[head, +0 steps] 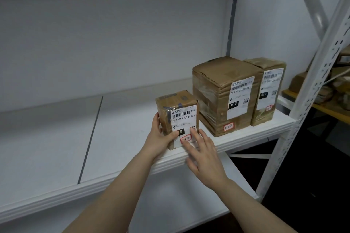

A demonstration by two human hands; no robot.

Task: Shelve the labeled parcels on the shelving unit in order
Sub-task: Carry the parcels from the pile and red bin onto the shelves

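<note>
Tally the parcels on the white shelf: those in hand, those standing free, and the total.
In hand: 1, the small parcel, gripped by the left hand, touched by the right hand.
Standing free: 2, the large parcel and the narrow parcel.
Total: 3.

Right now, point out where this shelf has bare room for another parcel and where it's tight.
Bare: the shelf board left of the small parcel, across the dark seam to the picture's edge, and the strip behind that parcel to the back wall. Tight: the large parcel and the end parcel stand close together by the upright.
</note>
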